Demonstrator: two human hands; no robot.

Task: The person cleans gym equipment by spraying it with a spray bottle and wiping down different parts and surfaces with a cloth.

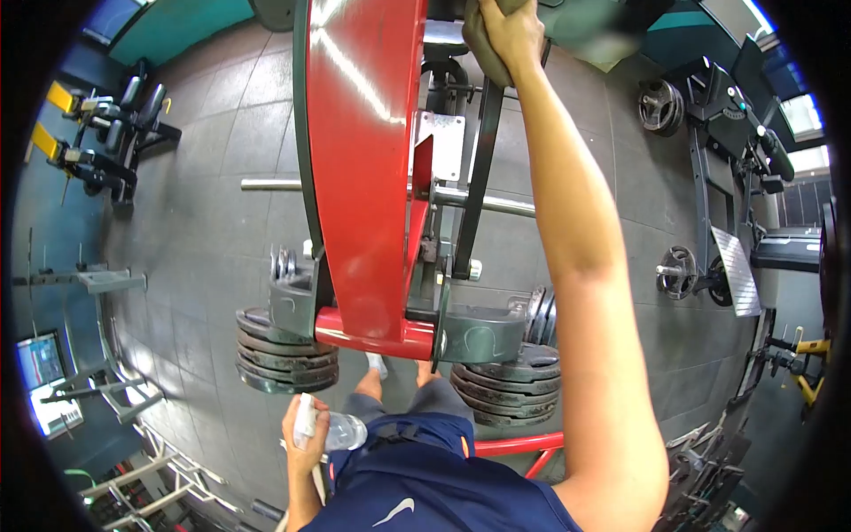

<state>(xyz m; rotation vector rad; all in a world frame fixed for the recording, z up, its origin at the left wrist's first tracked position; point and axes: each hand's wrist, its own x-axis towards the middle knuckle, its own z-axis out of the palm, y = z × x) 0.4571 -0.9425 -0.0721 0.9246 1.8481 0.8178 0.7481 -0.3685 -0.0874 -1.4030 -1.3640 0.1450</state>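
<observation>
My left hand (306, 439) is closed around a clear spray bottle (344, 432) with a white trigger head, held low beside my body. My right arm reaches far up and forward. At its end, my right hand (517, 34) is closed on what looks like a dark grey-green cloth (485, 51), against the upper part of a gym machine; some of its fingers are cut off by the frame. The machine's broad red beam (363, 168) stands in front of me, left of my right arm, with a red crossbar (372, 335) at its lower end.
Weight plates are stacked on the machine's left (286, 353) and right (507, 387), close to my legs. A metal bar (270, 184) juts out left. Yellow-and-black equipment (106, 133) stands far left, and a plate-loaded machine (718, 115) right. Dark tiles cover the floor (199, 222).
</observation>
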